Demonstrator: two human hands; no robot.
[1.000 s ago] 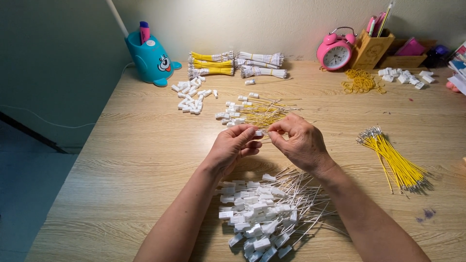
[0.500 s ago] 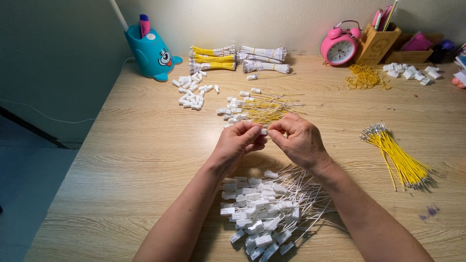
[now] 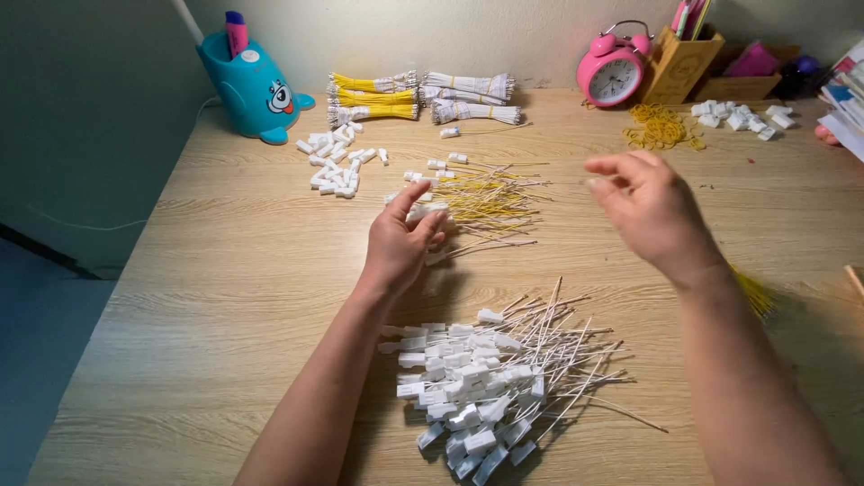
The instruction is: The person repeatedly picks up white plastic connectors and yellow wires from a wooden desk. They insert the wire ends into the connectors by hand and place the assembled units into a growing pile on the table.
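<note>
Your left hand (image 3: 400, 243) pinches a light, slippery white plastic connector (image 3: 428, 212); grip its body, not the thin wires. Right hand (image 3: 652, 211) half-open, empty.

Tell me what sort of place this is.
Probably a home desk used for small assembly piecework. On the wooden desk stand a pink alarm clock and a teal cartoon pen holder, among a pile of white tag ties.
</note>
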